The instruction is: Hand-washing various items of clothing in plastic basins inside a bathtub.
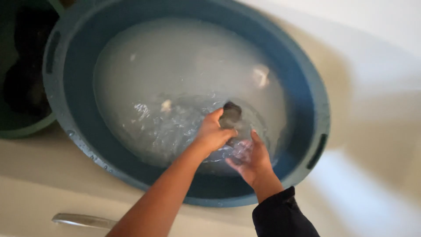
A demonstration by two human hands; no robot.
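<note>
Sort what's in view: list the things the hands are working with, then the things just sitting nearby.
In use:
- left hand, gripping a dark wet cloth
- right hand, open in the water beside it
- blue plastic basin of cloudy water

Lying about:
- green basin with dark laundry
- metal handle

A large round blue-grey plastic basin holds cloudy, rippling water. The left hand closes its grip on a small dark wet piece of cloth at the surface. The right hand, palm up, sits just beside it, half under the water. A green tub stands at the left, touching the basin.
</note>
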